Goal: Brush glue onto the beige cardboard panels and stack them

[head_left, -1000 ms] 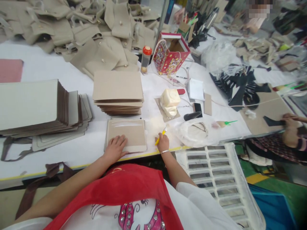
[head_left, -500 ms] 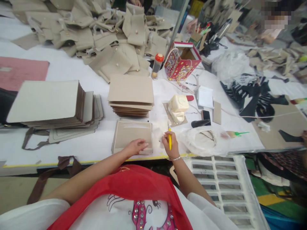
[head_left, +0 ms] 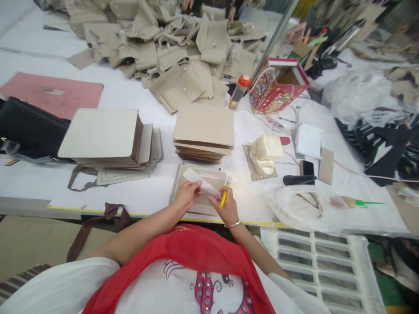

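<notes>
"What's new in your hands?"

"A white paper strip (head_left: 200, 179) has appeared — my left hand (head_left: 187, 195) pinches it above the beige panel (head_left: 196, 208), while my right hand (head_left: 226, 206) stays closed round the yellow pen (head_left: 224, 197)."

Bag-making workshop, long white worktable (head_left: 114, 98), heaps of beige bag pieces (head_left: 173, 52), stacks of cut card panels (head_left: 203, 133)

Matt card panels (head_left: 214, 176) — glossy plastic bag (head_left: 303, 209).
</notes>
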Demonstrator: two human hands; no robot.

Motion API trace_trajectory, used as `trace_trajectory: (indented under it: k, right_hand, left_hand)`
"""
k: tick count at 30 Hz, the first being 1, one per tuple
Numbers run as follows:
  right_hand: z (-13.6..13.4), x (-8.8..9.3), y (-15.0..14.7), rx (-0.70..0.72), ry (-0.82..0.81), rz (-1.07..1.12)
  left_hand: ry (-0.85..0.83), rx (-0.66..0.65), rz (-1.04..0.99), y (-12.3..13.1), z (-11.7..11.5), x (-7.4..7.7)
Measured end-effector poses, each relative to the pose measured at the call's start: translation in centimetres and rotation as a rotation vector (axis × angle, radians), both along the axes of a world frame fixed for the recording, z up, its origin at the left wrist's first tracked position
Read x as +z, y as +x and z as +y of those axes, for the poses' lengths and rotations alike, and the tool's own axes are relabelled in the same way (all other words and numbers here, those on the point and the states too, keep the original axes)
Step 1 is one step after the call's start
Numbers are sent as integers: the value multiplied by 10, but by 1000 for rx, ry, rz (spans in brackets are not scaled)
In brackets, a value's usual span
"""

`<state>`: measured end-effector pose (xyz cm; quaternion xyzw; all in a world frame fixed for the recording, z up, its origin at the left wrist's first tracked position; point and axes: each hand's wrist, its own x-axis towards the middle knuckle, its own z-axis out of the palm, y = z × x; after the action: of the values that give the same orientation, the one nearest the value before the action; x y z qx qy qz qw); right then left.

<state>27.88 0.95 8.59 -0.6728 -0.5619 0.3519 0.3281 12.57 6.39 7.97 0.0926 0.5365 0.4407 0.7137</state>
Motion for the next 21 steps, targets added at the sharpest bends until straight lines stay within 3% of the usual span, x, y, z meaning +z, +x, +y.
trace_trajectory:
  k: [5, 10, 16, 21]
  right_hand:
    - [17, -10, -2, -82, 9, -117]
    - [43, -23, 7, -91, -5, -309]
    - [73, -44, 8, -95, 76, -501]
    - [82, -57, 3, -79, 58, -561]
  left_hand:
    - [43, -2, 154, -24, 8, -8]
    - [87, -118, 288, -44, 27, -22]
    - [219, -384, 807, -61, 51, -36]
    - [319, -455, 1130, -68, 64, -42]
